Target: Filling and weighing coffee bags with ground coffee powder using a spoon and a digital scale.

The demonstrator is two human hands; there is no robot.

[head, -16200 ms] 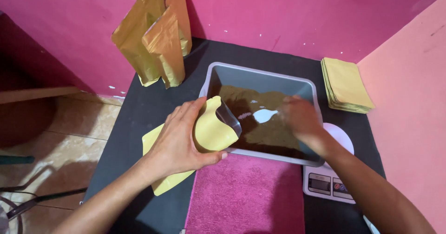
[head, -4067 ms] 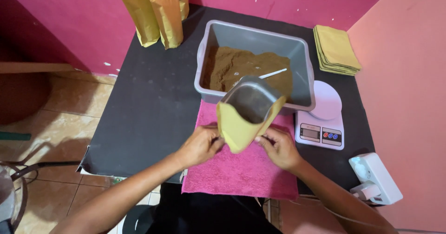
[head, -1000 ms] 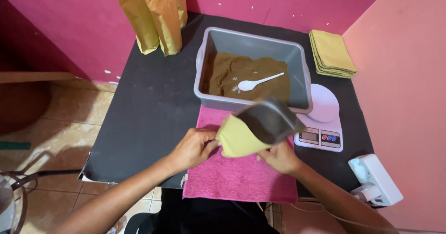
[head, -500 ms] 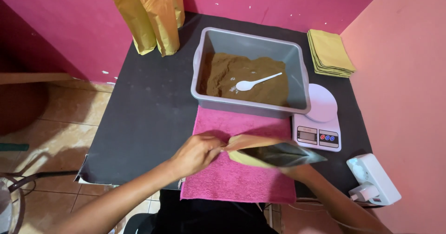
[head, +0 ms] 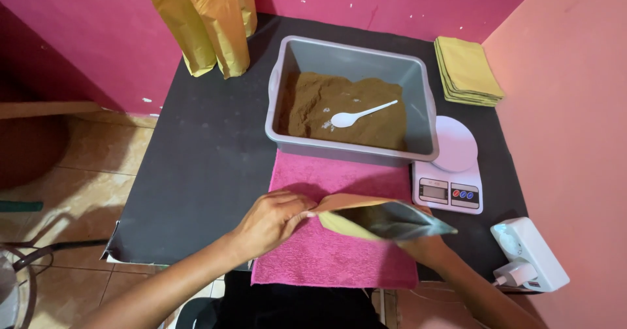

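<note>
The person holds a yellow pouch (head: 375, 216) tipped on its side above the pink towel (head: 326, 257), low in the head view at about six o'clock from the grey tub (head: 424, 107). The pouch's long axis runs roughly from nine to three o'clock, its silver-lined mouth gaping toward three. The left hand (head: 271, 221) sits at the pouch's nine o'clock end, fingers curled closed and pinching that corner. The right hand (head: 421, 245) lies under the pouch toward five o'clock and is mostly hidden by it; it appears to support the pouch from below, but how far its fingers are closed cannot be told. Both hands touch the pouch, the left the more plainly. In the tub, brown powder (head: 320, 103) holds a white spoon (head: 362, 114), well apart from both hands at twelve o'clock. A white scale (head: 450, 172) stands just beside the towel at two o'clock, a stack of flat pouches (head: 467, 71) beyond it, and upright filled bags (head: 209, 22) stand at eleven o'clock.
</note>
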